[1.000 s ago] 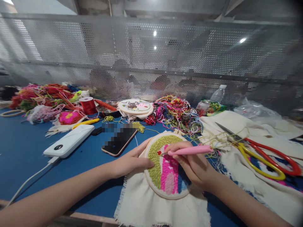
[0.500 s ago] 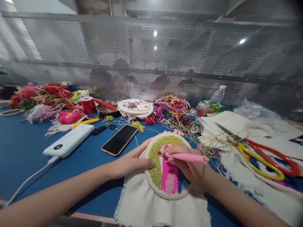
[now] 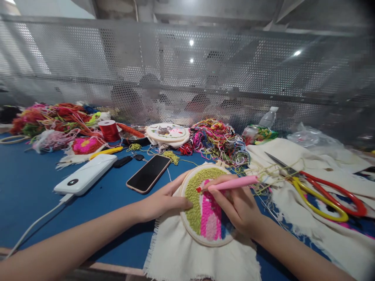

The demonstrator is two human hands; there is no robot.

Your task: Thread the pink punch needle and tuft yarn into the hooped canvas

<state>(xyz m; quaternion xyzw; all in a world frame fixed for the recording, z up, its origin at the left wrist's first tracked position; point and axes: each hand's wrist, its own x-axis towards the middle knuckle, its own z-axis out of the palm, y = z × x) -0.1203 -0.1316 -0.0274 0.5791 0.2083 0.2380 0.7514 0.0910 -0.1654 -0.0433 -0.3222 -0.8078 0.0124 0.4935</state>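
Blue desk (image 3: 111, 188) lies under the left hand (image 3: 164, 203) gripping a hoop (image 3: 210, 244); right hand (image 3: 236, 205) pinches a pink pen (image 3: 234, 182), freshly tipped up, likely mid-stitch.

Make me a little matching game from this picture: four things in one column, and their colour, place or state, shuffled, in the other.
Column one
1. pen-shaped tool
2. left hand
3. scissors
4. phone

Column two
A. one red handle and one yellow
B. thumb over the edge of the round hoop
C. dark screen facing up, lying on the blue table
D. pink, held in the right hand

Right pairs: 1-D, 2-B, 3-A, 4-C
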